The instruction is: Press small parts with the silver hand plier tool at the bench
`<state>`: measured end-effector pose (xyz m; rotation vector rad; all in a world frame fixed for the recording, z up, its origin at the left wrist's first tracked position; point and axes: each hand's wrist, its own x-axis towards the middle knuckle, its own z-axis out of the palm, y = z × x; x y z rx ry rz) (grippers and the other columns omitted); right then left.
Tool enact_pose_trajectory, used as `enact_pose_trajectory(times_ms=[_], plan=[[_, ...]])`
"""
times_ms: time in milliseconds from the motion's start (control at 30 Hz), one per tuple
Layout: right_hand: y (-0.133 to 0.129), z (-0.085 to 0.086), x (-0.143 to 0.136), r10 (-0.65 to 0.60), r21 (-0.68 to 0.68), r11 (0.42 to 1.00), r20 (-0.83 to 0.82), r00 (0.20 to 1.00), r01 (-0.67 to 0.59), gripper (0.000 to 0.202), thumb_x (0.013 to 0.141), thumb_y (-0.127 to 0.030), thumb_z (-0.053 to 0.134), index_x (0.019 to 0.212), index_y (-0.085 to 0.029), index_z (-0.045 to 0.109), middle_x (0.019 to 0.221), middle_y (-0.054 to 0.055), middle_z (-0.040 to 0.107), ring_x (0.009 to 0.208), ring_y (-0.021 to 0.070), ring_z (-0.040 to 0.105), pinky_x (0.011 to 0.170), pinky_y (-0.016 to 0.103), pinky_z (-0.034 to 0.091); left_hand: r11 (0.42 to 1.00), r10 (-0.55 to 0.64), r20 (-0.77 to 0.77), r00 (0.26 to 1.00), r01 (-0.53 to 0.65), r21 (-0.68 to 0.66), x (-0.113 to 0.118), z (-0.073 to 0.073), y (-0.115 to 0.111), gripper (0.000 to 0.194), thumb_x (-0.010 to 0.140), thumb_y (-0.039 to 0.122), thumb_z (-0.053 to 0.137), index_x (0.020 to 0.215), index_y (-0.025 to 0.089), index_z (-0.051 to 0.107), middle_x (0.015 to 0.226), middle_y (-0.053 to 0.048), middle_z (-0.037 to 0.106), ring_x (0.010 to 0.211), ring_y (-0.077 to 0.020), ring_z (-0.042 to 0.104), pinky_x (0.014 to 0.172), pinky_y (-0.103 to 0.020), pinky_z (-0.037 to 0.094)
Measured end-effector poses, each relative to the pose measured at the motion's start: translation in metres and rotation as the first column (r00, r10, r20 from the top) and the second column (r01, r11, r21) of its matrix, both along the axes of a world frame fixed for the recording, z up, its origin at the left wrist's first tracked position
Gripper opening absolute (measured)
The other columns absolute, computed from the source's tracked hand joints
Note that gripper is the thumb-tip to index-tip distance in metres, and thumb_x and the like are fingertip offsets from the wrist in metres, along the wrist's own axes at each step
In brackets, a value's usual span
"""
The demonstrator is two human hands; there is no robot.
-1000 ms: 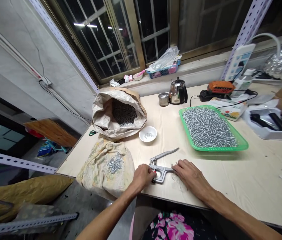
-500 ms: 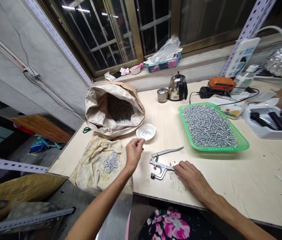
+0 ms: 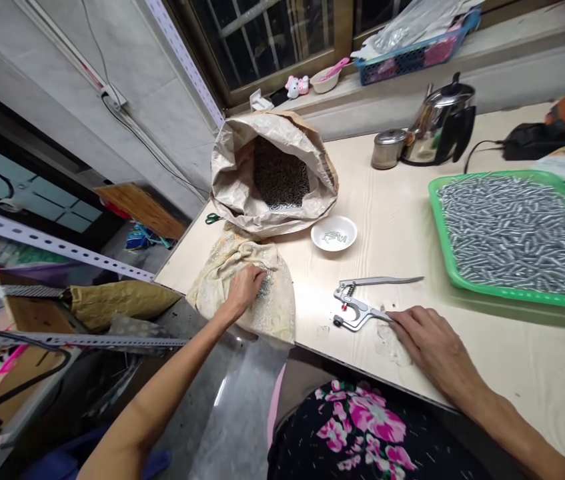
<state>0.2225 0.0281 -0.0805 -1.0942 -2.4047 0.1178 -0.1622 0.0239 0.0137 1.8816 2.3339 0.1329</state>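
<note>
My left hand (image 3: pixel 245 290) is over a floral cloth (image 3: pixel 212 283), its fingers bent and pinched at a small heap of silvery metal pins (image 3: pixel 265 288). What lies between the fingertips is hidden. My right hand (image 3: pixel 429 337) rests palm down on the table, fingers stretched out, touching the handle end of grey hand-press pliers (image 3: pixel 362 317). The pliers lie flat with their handles spread and a red tip at the jaw. Behind them stands a white bowl (image 3: pixel 333 245) with several pins in it.
A large paper sack (image 3: pixel 232 173) full of small dark metal parts lies open at the back. On the right, a green basket (image 3: pixel 445 257) is heaped with silvery pins. A kettle (image 3: pixel 419 137), a lidded metal pot (image 3: pixel 387 152) and green-handled scissors (image 3: pixel 212 218) are also on the table (image 3: pixel 382 207).
My left hand has moved from beside the white bowl to the pin heap on the cloth. My right hand stays at the pliers' handle. The view has swung left.
</note>
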Motion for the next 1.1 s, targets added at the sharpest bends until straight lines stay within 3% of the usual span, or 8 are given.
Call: enact_pose_trajectory(times_ms=[100, 200, 300, 400, 500, 667, 867, 1100], plan=[[0.001, -0.001, -0.002, -0.018, 0.02, 1.0, 0.009, 1.0, 0.018, 0.027, 0.101, -0.031, 0.041, 0.102, -0.016, 0.064, 0.083, 0.007, 0.055, 0.079, 0.0225, 0.051, 0.073, 0.036, 0.039, 0.998, 0.056, -0.042, 0.998, -0.058, -0.027, 0.004, -0.016, -0.015, 0.024, 0.095, 0.029, 0.051, 0.095, 0.017, 0.071, 0.1, -0.007, 0.071, 0.091, -0.02, 0.064, 0.076, -0.028, 0.043], [0.0, -0.002, -0.003, -0.025, 0.029, 0.999, 0.015, 1.0, 0.025, 0.028, 0.101, -0.031, 0.04, 0.102, -0.016, 0.063, 0.083, 0.008, 0.056, 0.08, 0.0227, 0.051, 0.072, 0.035, 0.039, 0.994, 0.109, -0.099, 0.989, -0.111, -0.008, 0.017, -0.024, -0.009, 0.022, 0.094, 0.032, 0.052, 0.095, 0.017, 0.068, 0.102, -0.008, 0.068, 0.092, -0.0197, 0.062, 0.077, -0.028, 0.043], [-0.001, -0.003, -0.003, -0.035, 0.019, 0.999, 0.028, 0.999, 0.035, 0.027, 0.101, -0.031, 0.041, 0.103, -0.016, 0.063, 0.084, 0.008, 0.056, 0.079, 0.0228, 0.051, 0.071, 0.035, 0.038, 0.994, 0.091, -0.175, 0.98, -0.1, -0.043, 0.025, -0.025, -0.001, 0.019, 0.094, 0.027, 0.052, 0.098, 0.015, 0.066, 0.104, -0.01, 0.066, 0.096, -0.0216, 0.061, 0.079, -0.03, 0.044], [0.0, -0.001, -0.002, -0.046, -0.012, 0.999, 0.047, 0.998, 0.047, 0.028, 0.101, -0.031, 0.039, 0.104, -0.018, 0.064, 0.084, 0.008, 0.056, 0.079, 0.0227, 0.051, 0.07, 0.035, 0.038, 0.993, 0.001, -0.247, 0.969, -0.03, -0.115, 0.025, -0.025, 0.0, 0.021, 0.095, 0.02, 0.046, 0.101, 0.014, 0.065, 0.105, -0.012, 0.066, 0.101, -0.0237, 0.06, 0.08, -0.031, 0.044], [0.003, 0.004, -0.002, -0.008, -0.056, 0.998, 0.054, 0.999, 0.011, 0.028, 0.101, -0.032, 0.039, 0.105, -0.018, 0.063, 0.086, 0.008, 0.057, 0.081, 0.0226, 0.053, 0.071, 0.035, 0.038, 0.991, -0.063, -0.229, 0.971, 0.033, -0.132, 0.022, -0.027, -0.003, 0.023, 0.095, 0.016, 0.042, 0.102, 0.015, 0.064, 0.106, -0.012, 0.066, 0.103, -0.0232, 0.059, 0.083, -0.031, 0.043], [0.014, 0.012, -0.014, 0.055, -0.093, 0.995, 0.093, 0.994, -0.046, 0.026, 0.099, -0.033, 0.046, 0.115, -0.017, 0.058, 0.092, 0.008, 0.058, 0.084, 0.0234, 0.053, 0.072, 0.035, 0.038, 0.989, 0.022, -0.147, 0.989, -0.044, -0.142, 0.017, -0.03, 0.001, 0.02, 0.092, 0.017, 0.047, 0.101, 0.014, 0.065, 0.104, -0.011, 0.067, 0.1, -0.0222, 0.06, 0.084, -0.03, 0.044], [0.026, 0.023, -0.032, 0.099, -0.131, 0.988, 0.166, 0.981, -0.078, 0.015, 0.098, -0.023, 0.046, 0.091, -0.018, 0.058, 0.088, 0.007, 0.058, 0.082, 0.0214, 0.051, 0.07, 0.034, 0.032, 0.983, -0.072, -0.217, 0.974, 0.032, -0.18, 0.016, -0.03, 0.002, 0.029, 0.091, 0.013, 0.039, 0.096, 0.013, 0.068, 0.1, -0.013, 0.065, 0.096, -0.0233, 0.059, 0.081, -0.031, 0.043], [0.028, 0.019, -0.031, 0.083, -0.157, 0.986, 0.186, 0.979, -0.054, 0.016, 0.096, -0.013, 0.044, 0.086, -0.018, 0.056, 0.088, 0.005, 0.057, 0.077, 0.0187, 0.046, 0.068, 0.033, 0.027, 0.975, -0.158, -0.36, 0.919, 0.087, -0.206, 0.016, -0.026, -0.008, 0.03, 0.091, 0.015, 0.037, 0.088, 0.016, 0.067, 0.096, -0.012, 0.062, 0.097, -0.0252, 0.057, 0.076, -0.031, 0.042]])
